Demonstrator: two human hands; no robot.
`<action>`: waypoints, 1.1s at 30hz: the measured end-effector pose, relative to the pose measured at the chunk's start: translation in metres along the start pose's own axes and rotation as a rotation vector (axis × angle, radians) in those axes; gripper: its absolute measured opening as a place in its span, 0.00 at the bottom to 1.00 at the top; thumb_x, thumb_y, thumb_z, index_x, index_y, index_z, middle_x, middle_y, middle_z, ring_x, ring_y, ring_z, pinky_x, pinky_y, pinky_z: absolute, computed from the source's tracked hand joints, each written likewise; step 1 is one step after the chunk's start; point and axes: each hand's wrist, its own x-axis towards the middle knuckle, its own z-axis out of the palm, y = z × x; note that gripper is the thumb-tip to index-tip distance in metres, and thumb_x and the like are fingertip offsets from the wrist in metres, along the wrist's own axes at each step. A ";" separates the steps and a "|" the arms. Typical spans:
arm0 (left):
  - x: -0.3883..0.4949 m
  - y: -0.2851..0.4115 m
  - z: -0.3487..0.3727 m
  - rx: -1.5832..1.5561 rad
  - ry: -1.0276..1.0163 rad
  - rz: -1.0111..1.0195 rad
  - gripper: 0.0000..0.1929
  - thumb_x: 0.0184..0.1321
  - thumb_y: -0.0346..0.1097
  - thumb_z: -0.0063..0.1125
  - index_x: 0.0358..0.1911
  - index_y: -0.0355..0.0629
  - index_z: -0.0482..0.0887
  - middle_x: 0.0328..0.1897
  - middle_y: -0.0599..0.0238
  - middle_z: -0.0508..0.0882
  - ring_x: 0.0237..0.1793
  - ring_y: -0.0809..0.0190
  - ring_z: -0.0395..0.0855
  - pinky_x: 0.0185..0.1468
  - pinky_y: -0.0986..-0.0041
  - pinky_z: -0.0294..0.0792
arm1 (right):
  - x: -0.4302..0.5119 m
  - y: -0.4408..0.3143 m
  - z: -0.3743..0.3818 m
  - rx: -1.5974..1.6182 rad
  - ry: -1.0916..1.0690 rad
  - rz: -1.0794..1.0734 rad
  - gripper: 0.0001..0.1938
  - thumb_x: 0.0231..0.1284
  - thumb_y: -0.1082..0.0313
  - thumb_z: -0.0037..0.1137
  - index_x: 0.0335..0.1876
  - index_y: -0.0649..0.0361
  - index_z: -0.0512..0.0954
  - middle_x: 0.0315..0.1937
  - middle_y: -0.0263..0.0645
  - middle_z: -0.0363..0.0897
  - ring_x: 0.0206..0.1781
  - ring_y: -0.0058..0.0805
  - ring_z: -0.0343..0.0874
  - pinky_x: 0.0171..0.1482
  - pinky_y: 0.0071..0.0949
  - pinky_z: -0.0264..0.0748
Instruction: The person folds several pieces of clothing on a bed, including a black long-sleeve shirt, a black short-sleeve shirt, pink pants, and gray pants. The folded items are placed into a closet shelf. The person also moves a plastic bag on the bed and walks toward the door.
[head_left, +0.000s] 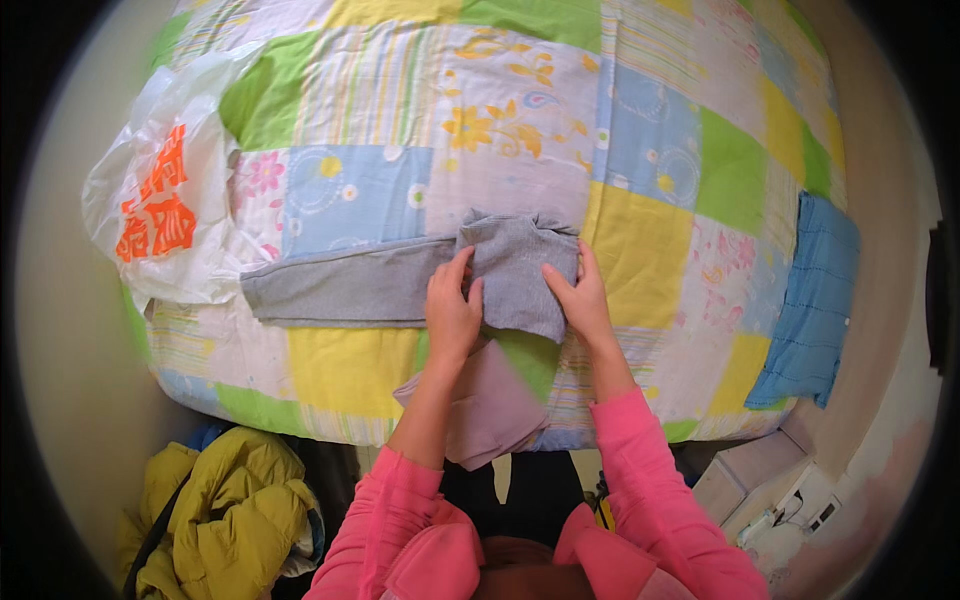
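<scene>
Grey ribbed trousers (352, 285) lie on a patchwork bedspread (517, 90), one long narrow part stretching left and a folded, bunched part at the right end. My left hand (454, 307) grips the left edge of that folded part, thumb and fingers on the fabric. At its right edge my right hand (581, 296) holds the cloth, thumb on top and fingers along the side. Below the trousers, a folded mauve cloth (495, 409) hangs partly over the bed's front edge, my left forearm covering some of it.
A white plastic bag (169, 195) with orange writing sits at the left, against the trousers' far end. A blue cloth (814, 307) lies along the bed's right edge. On the lower left is a mustard padded jacket (232, 517); a pale cabinet (750, 476) stands lower right.
</scene>
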 end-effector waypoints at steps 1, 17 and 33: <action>0.000 -0.004 -0.005 -0.153 -0.107 -0.147 0.20 0.57 0.26 0.60 0.55 0.46 0.78 0.43 0.59 0.80 0.44 0.63 0.77 0.50 0.70 0.69 | -0.007 -0.015 0.010 0.004 -0.037 -0.044 0.35 0.58 0.70 0.59 0.70 0.65 0.55 0.57 0.49 0.71 0.60 0.29 0.70 0.59 0.28 0.67; 0.005 -0.080 -0.118 0.201 0.368 0.026 0.27 0.57 0.27 0.57 0.62 0.39 0.68 0.59 0.50 0.74 0.58 0.48 0.72 0.61 0.62 0.64 | -0.024 0.012 0.161 -0.704 0.071 -0.503 0.30 0.58 0.66 0.59 0.65 0.64 0.63 0.59 0.50 0.68 0.60 0.45 0.70 0.59 0.36 0.67; -0.008 -0.086 -0.139 0.109 0.525 0.026 0.19 0.63 0.31 0.48 0.58 0.37 0.73 0.61 0.51 0.75 0.60 0.49 0.72 0.62 0.63 0.64 | -0.090 -0.073 0.202 -0.412 -0.254 -0.152 0.29 0.61 0.65 0.56 0.66 0.68 0.62 0.55 0.49 0.73 0.51 0.37 0.76 0.53 0.30 0.72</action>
